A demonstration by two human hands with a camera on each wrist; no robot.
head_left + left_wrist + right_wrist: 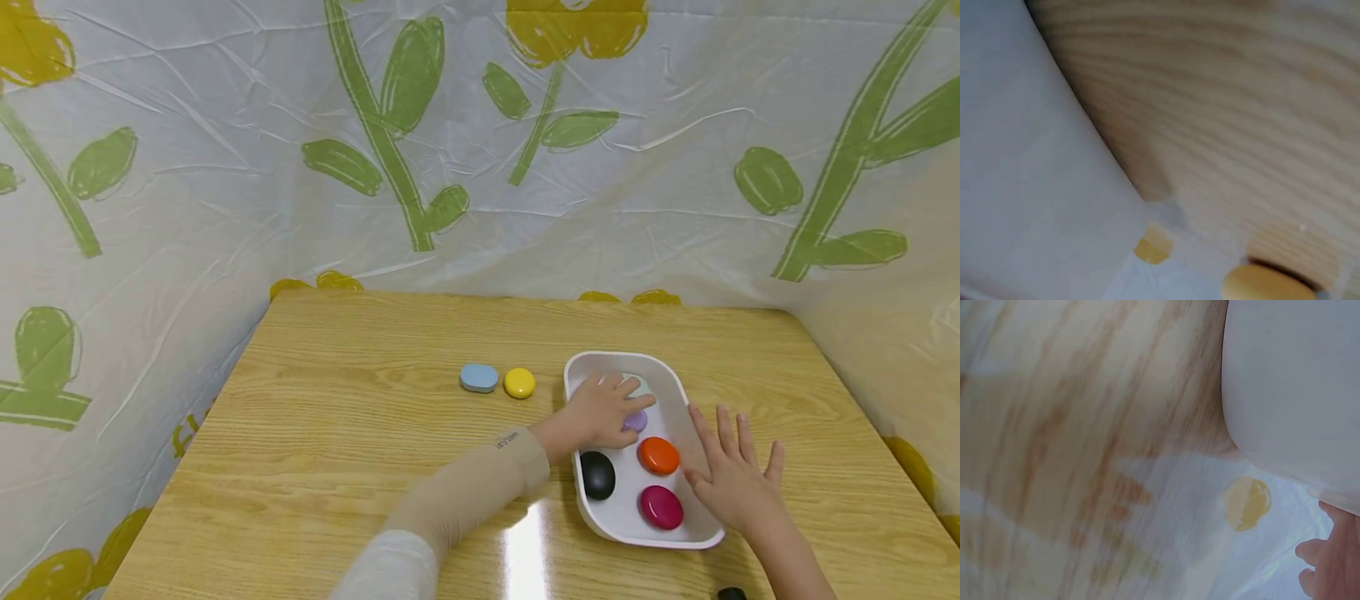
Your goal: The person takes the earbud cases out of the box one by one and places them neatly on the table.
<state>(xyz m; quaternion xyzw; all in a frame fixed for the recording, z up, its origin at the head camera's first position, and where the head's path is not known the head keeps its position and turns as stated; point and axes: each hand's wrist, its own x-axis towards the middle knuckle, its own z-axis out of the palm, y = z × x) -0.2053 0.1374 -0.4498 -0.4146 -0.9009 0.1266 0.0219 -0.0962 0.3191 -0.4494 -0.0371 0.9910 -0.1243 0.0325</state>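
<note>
A white tray (pixel 622 529) stands on the right half of the wooden table. Over its far part my left hand (pixel 603 410) reaches across the left rim with fingers spread, partly covering a lilac piece (pixel 636 421) and a pale green piece (pixel 639 385). Whether it touches them I cannot tell. An orange round piece (pixel 659 456), a magenta one (pixel 662 507) and a black one (pixel 598 476) lie in the tray. My right hand (pixel 737 471), fingers spread, rests at the tray's right rim; part of it shows in the right wrist view (pixel 1335 556).
Left of the tray, a light blue oblong piece (pixel 479 377) and a yellow round piece (pixel 520 383) lie on the table (pixel 337 400). A small black object (pixel 731 593) sits at the bottom edge. A flower-printed sheet (pixel 247 167) hangs around the table.
</note>
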